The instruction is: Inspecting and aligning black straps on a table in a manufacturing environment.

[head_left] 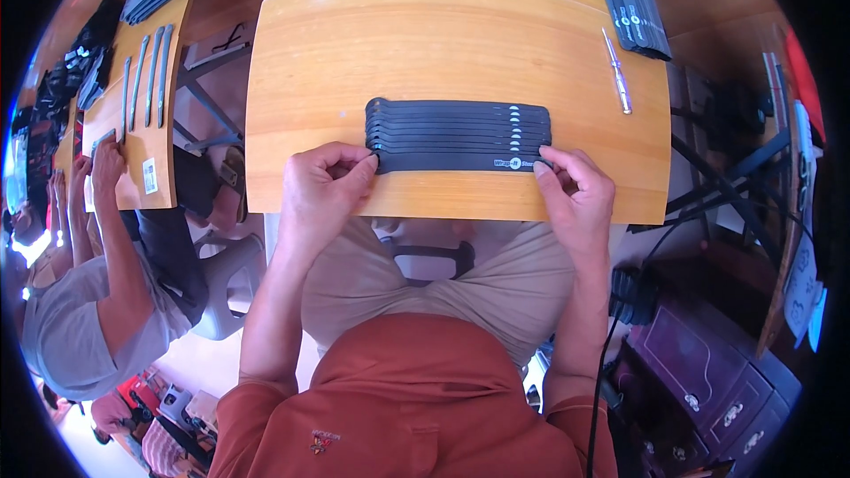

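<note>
Several flat black straps (447, 128) lie in an overlapping row on the wooden table in front of me, each stepped a little below the one behind it. White printed marks line up near their right ends. The nearest strap (438, 162) shows its full face. My left hand (323, 179) pinches the left end of this strap between thumb and fingers. At its right end, my right hand (577, 190) has thumb and forefinger closed on the edge. Both forearms reach in over my lap, and the strap lies flat between the two hands.
A screwdriver (620, 80) with a clear handle lies at the table's right, below another stack of black straps (630, 9). To the left, a co-worker's hand (108, 164) works at a second table (164, 146) holding several single straps and dark piles. A purple cabinet (699, 363) stands at lower right.
</note>
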`<move>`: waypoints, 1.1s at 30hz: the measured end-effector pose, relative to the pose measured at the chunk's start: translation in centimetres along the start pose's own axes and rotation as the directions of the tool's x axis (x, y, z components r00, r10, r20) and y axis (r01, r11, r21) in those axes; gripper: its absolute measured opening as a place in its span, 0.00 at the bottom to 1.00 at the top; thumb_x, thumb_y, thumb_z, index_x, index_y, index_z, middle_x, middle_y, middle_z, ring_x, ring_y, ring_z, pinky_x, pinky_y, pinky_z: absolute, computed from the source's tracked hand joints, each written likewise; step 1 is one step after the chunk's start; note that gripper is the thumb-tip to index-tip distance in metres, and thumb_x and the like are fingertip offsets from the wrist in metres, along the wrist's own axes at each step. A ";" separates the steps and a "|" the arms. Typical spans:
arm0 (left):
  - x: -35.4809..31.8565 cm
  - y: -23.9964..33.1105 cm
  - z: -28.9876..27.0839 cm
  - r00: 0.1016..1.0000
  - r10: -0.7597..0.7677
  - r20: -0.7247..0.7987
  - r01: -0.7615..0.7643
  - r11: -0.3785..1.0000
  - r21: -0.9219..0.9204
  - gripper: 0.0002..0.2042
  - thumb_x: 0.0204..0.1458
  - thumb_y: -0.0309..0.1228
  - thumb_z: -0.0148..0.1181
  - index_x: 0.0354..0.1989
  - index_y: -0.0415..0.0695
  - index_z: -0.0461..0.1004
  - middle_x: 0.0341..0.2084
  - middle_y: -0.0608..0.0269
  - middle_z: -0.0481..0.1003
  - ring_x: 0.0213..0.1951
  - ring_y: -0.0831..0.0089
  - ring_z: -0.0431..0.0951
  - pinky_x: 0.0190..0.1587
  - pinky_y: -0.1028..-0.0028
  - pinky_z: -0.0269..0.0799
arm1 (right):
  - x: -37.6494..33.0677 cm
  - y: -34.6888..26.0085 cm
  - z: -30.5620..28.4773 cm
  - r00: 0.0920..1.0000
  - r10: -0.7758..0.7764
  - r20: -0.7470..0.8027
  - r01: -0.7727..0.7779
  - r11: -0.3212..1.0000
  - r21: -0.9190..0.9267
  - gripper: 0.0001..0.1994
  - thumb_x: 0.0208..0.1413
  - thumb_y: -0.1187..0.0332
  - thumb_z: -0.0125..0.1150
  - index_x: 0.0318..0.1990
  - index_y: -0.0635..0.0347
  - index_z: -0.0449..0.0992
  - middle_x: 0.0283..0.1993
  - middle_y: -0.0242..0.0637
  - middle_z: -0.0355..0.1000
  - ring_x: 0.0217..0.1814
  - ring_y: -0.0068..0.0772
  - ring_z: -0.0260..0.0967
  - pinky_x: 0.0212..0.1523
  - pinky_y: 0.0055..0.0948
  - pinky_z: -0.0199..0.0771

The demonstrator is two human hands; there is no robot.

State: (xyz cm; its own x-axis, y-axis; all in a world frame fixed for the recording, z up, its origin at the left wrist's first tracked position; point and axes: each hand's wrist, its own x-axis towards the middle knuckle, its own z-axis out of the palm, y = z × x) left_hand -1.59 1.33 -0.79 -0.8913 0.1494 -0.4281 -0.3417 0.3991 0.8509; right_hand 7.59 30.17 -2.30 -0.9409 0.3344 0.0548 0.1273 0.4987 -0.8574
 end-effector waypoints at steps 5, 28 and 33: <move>0.1 -0.2 0.0 1.000 0.020 -0.001 -0.020 1.000 0.002 0.06 0.61 0.26 0.67 0.38 0.34 0.83 0.22 0.68 0.78 0.23 0.86 0.75 0.26 0.83 0.71 | 0.0 -0.1 0.0 1.000 -0.014 -0.006 0.014 1.000 -0.004 0.08 0.57 0.78 0.68 0.44 0.70 0.82 0.31 0.39 0.76 0.26 0.24 0.72 0.30 0.24 0.71; 0.0 0.3 -0.1 1.000 0.013 -0.011 -0.013 1.000 0.024 0.07 0.60 0.25 0.67 0.37 0.32 0.82 0.21 0.67 0.78 0.23 0.86 0.75 0.26 0.81 0.72 | -0.1 0.1 -0.1 0.999 -0.045 -0.006 0.045 0.999 -0.007 0.07 0.56 0.79 0.67 0.42 0.70 0.82 0.30 0.40 0.76 0.25 0.26 0.72 0.29 0.25 0.71; 0.1 0.3 -0.1 1.000 0.006 -0.005 -0.006 1.000 0.017 0.07 0.60 0.25 0.67 0.37 0.33 0.82 0.20 0.67 0.78 0.22 0.86 0.75 0.26 0.81 0.72 | -0.1 0.0 -0.1 0.999 -0.048 -0.005 0.048 0.999 0.001 0.06 0.56 0.80 0.66 0.41 0.69 0.82 0.30 0.40 0.76 0.25 0.27 0.72 0.29 0.26 0.70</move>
State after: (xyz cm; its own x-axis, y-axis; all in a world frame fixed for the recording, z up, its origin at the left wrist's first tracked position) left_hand -1.78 1.38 -0.54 -0.8948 0.1475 -0.4215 -0.3315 0.4131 0.8482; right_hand 7.76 30.22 -2.20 -0.9444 0.3137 0.0986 0.0814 0.5136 -0.8542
